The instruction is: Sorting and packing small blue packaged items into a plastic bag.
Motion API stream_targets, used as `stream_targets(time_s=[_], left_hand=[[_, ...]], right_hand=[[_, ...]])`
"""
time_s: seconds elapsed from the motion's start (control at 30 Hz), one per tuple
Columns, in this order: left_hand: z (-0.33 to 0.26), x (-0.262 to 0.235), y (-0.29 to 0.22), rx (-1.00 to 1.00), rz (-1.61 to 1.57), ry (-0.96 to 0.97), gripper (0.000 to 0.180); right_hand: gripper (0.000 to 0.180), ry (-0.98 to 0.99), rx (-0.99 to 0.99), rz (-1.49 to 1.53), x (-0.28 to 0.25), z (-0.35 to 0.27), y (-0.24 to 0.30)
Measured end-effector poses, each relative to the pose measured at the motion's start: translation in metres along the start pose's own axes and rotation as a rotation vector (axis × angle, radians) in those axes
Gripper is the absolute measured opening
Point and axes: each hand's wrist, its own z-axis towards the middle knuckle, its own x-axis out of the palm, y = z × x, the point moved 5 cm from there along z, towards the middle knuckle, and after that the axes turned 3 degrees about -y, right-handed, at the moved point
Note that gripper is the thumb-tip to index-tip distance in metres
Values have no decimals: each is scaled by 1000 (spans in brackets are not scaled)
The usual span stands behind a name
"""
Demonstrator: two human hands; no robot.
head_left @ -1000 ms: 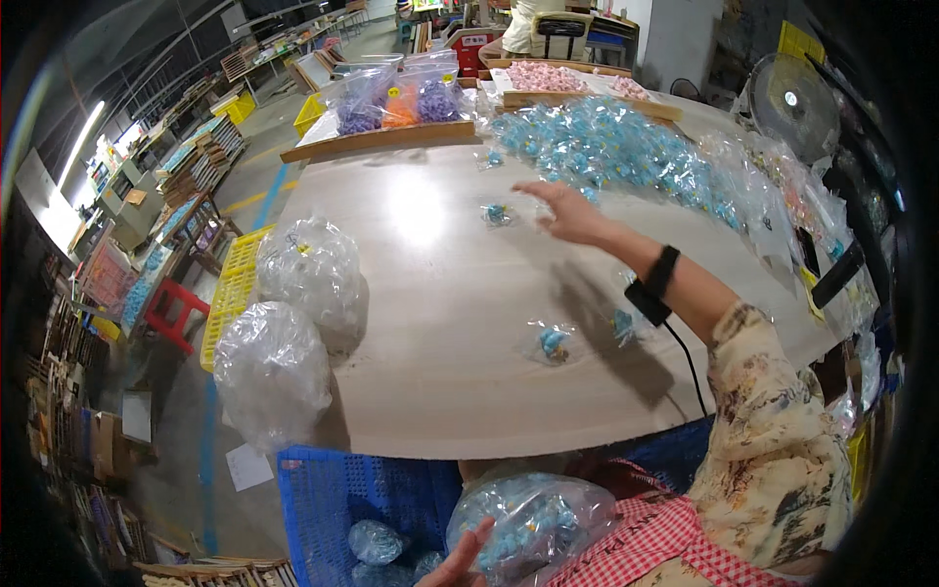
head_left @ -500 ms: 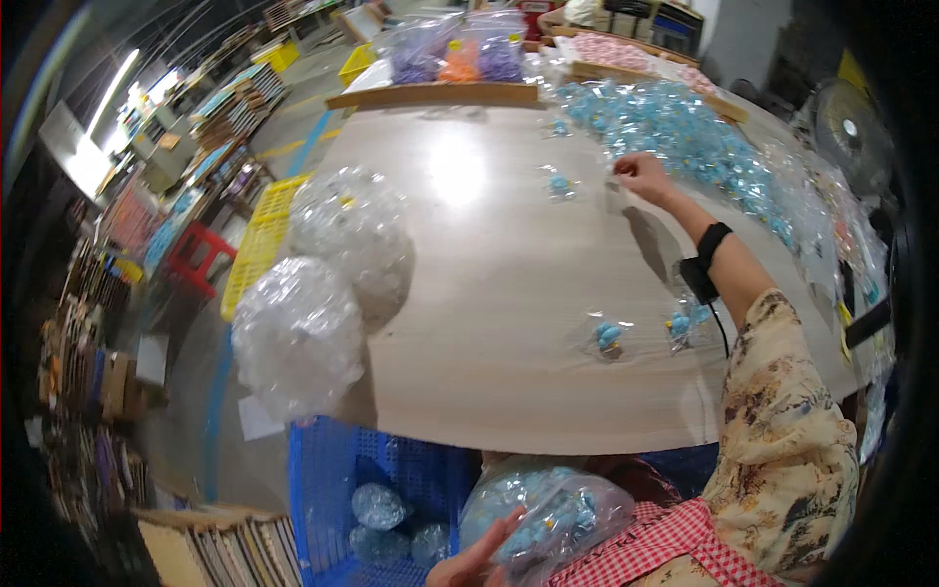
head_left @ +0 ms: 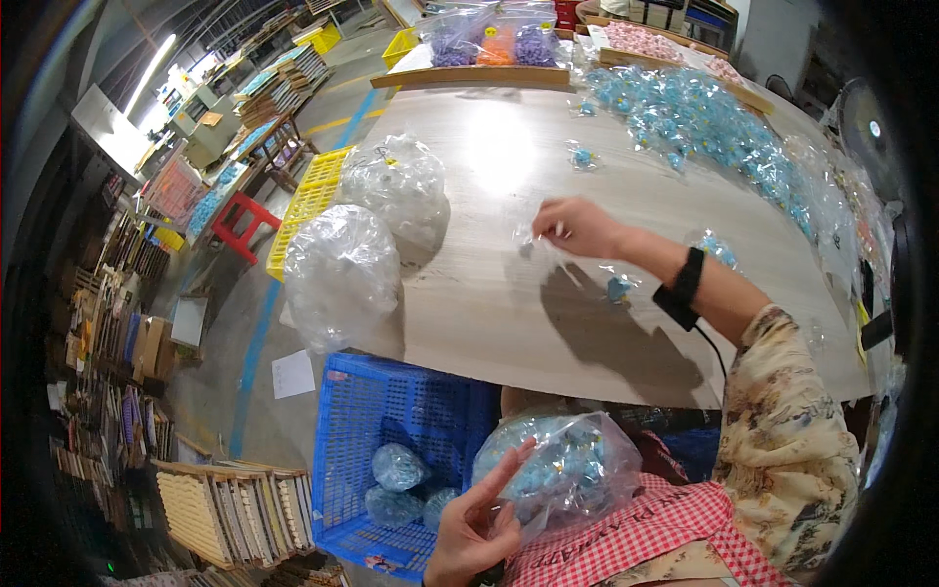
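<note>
My right hand (head_left: 577, 227) is above the middle of the table, its fingers pinched on a small clear plastic packet (head_left: 525, 235); what is inside is hard to make out. Low in front of me, a clear plastic bag (head_left: 577, 460) full of small packets with light-blue pieces rests against my apron. My left hand (head_left: 474, 533) is at the bag's left edge, index finger stretched along the plastic, the thumb lower, and it appears to hold the edge. A small blue packet (head_left: 618, 287) lies on the table below my right wrist, another (head_left: 717, 249) beyond my forearm.
A large heap of blue packets (head_left: 685, 122) covers the table's far right. Two big bundled clear bags (head_left: 342, 274) stand at the left edge. Below is a blue crate (head_left: 342, 470) holding several filled bags. Bags of purple and orange pieces (head_left: 494, 44) stand behind a wooden strip.
My right hand has come from beside the blue heap toward me and leftward, over the middle of the table. The view has shifted, and more of my left hand shows beside the bag.
</note>
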Motion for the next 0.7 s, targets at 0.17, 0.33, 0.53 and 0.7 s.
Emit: stream_targets(time_s=[0.17,0.33,0.53,0.7], left_hand=[[-12,6,-8,26,132,-60,76],[-23,0,-13,180,582,-166,75],[-28,11,-21,498,882,-295,68],[-45,20,-36,675,1058,-365,64]], right_hand=[[33,125,44,-384,12,-16,34],[41,174,-111,-690,1,-86,59],[64,185,120,-962,-44,-152,44],[53,264,-701,22,-5,-167,221]])
